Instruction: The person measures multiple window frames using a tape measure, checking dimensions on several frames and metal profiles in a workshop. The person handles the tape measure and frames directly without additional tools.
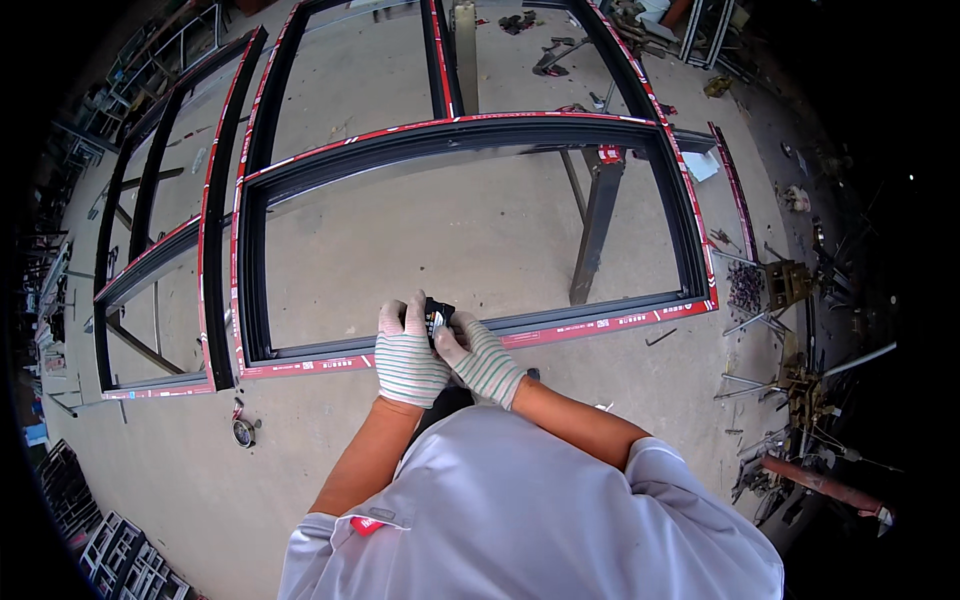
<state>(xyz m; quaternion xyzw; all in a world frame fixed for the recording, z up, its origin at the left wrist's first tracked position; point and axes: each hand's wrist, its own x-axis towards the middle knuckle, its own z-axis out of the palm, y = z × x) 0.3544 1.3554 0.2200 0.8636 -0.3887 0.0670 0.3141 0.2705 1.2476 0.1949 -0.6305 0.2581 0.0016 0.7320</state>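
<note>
Two gloved hands, the left hand (412, 352) and the right hand (487, 364), pinch one small black device (435, 313) between fingers and thumbs; the device shows against the near side of one large black frame (600, 325); contact between the two cannot be told. Progress, by judgement: the large frame looks joined, with three openings and red-printed tape along its members; the device is in hand, not set down; what work is left cannot be established. Count outward, by clock face from the hands: one round dial-like item (243, 432) on the floor (300, 425) at eight; one bent rod (660, 337) at three; one second black frame (215, 230) at ten; two upright posts, a dark post (597, 225) at two and a grey post (465, 60) at twelve; one loose taped strip (735, 190), farther off at two.
</note>
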